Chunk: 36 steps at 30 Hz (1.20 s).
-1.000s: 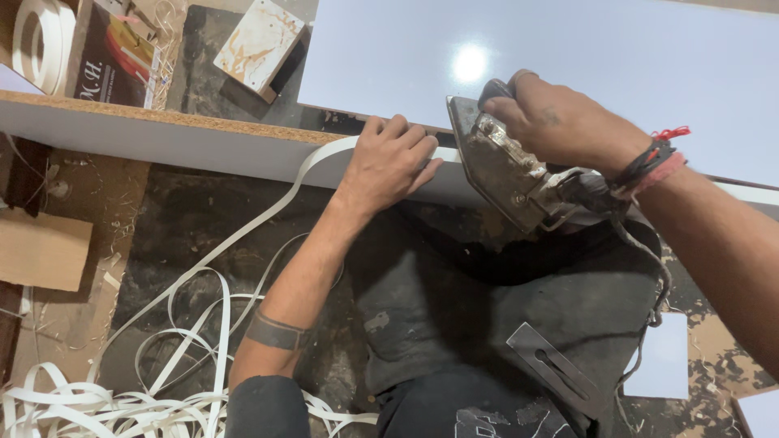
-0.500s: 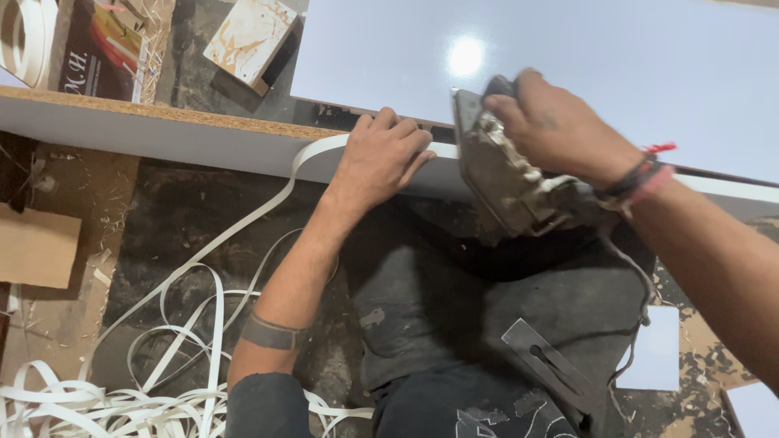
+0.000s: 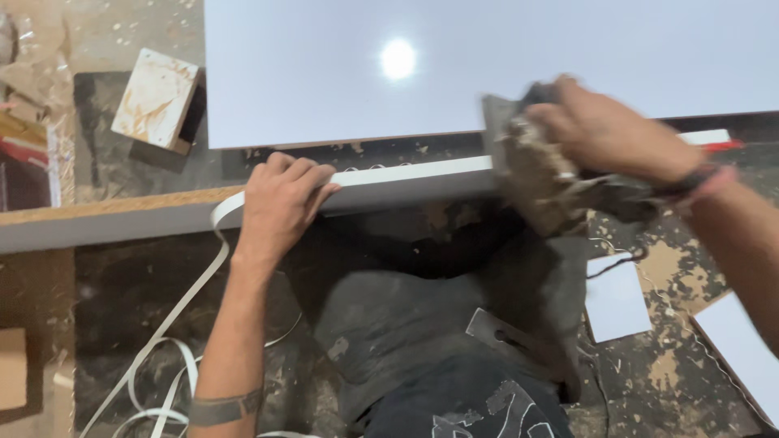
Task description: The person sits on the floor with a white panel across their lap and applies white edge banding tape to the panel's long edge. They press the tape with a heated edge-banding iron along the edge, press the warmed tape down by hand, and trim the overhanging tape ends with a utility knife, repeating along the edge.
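While left hand (image 3: 280, 203) fingers press white edge band (image 3: 213, 268) onto board edge (image 3: 406, 180), right hand (image 3: 604, 134), clamped on iron (image 3: 527, 174), advanced rightward, extending bonded stretch.

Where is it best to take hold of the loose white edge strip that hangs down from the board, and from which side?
Probably the free part of the white edge strip just below the left hand, pinched across its flat faces from the left. There it hangs clear of the board edge. Lower down it runs into tangled coils on the floor.
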{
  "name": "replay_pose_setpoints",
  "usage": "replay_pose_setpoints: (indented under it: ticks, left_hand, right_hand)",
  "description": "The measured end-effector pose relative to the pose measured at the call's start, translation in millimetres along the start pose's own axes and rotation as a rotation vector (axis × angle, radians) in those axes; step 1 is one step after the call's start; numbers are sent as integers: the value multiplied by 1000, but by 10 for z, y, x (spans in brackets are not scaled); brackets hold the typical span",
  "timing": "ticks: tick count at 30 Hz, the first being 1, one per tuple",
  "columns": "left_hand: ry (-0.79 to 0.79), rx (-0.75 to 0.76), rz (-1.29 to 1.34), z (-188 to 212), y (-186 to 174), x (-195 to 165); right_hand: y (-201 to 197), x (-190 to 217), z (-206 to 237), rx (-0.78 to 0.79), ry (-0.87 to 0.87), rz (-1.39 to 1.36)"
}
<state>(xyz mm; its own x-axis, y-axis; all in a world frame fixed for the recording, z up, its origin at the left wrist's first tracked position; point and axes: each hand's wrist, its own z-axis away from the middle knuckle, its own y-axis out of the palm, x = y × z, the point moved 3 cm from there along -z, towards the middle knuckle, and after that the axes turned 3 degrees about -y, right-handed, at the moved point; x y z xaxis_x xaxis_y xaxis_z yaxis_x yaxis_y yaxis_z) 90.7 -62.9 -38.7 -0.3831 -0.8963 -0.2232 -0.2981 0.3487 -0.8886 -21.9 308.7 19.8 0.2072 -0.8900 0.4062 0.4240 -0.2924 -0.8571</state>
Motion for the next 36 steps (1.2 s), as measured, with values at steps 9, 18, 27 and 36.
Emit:
replay_pose_setpoints:
  ticks: [9, 18, 27, 36]
  left_hand:
    - [-1, 48, -23, -37, 29, -121]
    - [-22, 51, -38, -62, 93, -107]
    - [-2, 36, 5, -41, 33, -72]
    - [0, 12, 47, -6, -6, -36]
  right_hand:
    - [-606, -2136, 625, -330, 365, -169]
    - [-671, -2103, 542, -271, 364, -277]
    - [-34, -145, -42, 86, 150, -57]
    - [429, 1535, -266, 107, -287, -38]
